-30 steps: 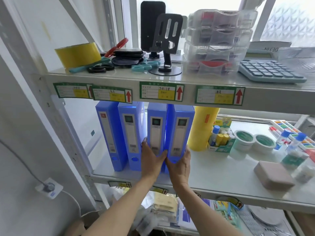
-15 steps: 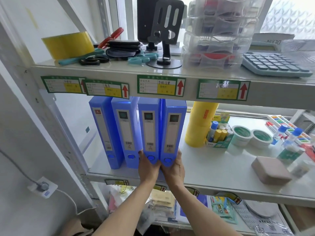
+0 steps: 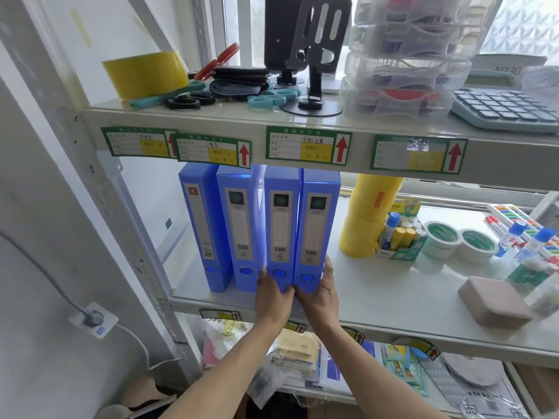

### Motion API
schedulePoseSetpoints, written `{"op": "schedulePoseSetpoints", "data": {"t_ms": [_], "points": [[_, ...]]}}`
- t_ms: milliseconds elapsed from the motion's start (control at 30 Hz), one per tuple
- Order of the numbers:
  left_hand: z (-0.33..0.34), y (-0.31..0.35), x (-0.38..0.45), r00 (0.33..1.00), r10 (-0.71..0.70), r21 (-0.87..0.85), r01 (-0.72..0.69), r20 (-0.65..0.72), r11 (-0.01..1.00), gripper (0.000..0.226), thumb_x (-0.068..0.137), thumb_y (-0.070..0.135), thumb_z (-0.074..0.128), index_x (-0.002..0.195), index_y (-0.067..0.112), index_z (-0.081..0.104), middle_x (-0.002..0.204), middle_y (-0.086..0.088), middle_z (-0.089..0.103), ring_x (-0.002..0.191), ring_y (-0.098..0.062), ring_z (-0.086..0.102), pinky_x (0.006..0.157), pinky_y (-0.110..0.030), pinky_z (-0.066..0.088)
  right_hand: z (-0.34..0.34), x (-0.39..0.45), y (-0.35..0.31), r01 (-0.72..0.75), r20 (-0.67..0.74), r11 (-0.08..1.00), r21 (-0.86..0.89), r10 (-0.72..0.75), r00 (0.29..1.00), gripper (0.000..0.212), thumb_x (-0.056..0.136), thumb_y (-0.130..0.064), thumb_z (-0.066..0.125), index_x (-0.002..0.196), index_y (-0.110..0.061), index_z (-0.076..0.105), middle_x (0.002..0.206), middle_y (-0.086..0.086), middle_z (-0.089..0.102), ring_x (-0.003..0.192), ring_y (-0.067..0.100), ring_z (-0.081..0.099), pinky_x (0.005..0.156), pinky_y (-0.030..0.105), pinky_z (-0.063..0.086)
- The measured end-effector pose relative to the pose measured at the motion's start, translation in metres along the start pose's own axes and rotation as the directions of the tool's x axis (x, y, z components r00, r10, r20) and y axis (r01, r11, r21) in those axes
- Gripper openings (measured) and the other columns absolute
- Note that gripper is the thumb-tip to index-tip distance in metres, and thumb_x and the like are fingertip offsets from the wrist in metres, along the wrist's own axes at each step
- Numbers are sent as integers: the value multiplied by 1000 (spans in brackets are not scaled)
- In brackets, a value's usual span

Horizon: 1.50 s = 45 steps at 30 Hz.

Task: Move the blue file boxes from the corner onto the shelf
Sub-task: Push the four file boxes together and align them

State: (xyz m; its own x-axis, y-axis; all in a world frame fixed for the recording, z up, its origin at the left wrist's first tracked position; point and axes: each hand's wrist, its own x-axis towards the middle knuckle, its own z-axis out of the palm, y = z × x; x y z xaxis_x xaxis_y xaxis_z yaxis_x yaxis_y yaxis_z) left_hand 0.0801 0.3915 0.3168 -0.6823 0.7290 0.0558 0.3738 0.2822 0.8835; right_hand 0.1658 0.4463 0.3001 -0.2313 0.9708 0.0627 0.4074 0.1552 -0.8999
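Both forearms reach up from the bottom of the view to the middle shelf (image 3: 378,309), palms turned toward each other. The left hand (image 3: 272,297) presses against the lower left side of the third file box (image 3: 281,228), its fingers flat along the box's edge, thumb near the round hole at the base of the spine. The right hand (image 3: 320,294) cups the lower right corner of the fourth file box (image 3: 317,231), fingers wrapped up along its right side. Together the 2 hands squeeze these 2 boxes between them, neither hand closed into a fist. 4 blue file boxes stand upright in a row at the left end of the shelf, spines facing out, each with a long pale label, a barcode and a round finger hole low down. The first file box (image 3: 199,231) and the second file box (image 3: 239,228) stand touching each other, just left of the held pair and set a little further back. The held pair touch each other along their full height, with their bases at the front part of the shelf. A tall yellow roll (image 3: 367,213) stands just right of the fourth box, not touching it.
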Motion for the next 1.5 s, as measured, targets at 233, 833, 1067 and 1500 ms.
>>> {"op": "schedulePoseSetpoints", "data": {"t_ms": [233, 833, 1067, 1500], "points": [[-76, -17, -21, 865, 80, -19, -103, -496, 995, 53, 76, 33, 78, 114, 9, 49, 110, -4, 52, 98, -21, 57, 75, -28, 53, -13, 6, 15, -42, 62, 999, -17, 43, 997, 114, 74, -31, 84, 157, -26, 7, 161, 5, 28, 144, 28, 35, 110, 46, 39], [-112, -56, 74, 950, -41, -286, 134, 311, 949, 79, 76, 10, 80, 137, 25, 32, 118, 10, 61, 104, -7, 64, 77, -19, 58, -9, 37, 3, 84, 293, 993, -88, -55, 954, 88, 69, -27, 87, 142, -24, 38, 98, -38, 53, 89, 0, 60, 86, 34, 56], [-105, -57, 74, 977, -20, -164, 56, 213, 985, 58, 76, 19, 81, 126, 22, 53, 103, 19, 65, 92, 2, 62, 72, -8, 53, -4, 36, 0, 118, 274, 982, -150, -74, 959, 76, 73, -30, 84, 136, -24, 41, 94, -28, 58, 90, 12, 61, 82, 33, 57], [-105, -53, 67, 985, 10, -74, 3, 173, 997, 64, 75, 23, 81, 129, 25, 46, 106, 18, 61, 90, -2, 59, 80, -17, 46, -4, 32, 5, 149, 242, 972, -184, -102, 965, 74, 72, -33, 84, 132, -26, 42, 91, -33, 57, 86, 9, 63, 75, 33, 59]]}}
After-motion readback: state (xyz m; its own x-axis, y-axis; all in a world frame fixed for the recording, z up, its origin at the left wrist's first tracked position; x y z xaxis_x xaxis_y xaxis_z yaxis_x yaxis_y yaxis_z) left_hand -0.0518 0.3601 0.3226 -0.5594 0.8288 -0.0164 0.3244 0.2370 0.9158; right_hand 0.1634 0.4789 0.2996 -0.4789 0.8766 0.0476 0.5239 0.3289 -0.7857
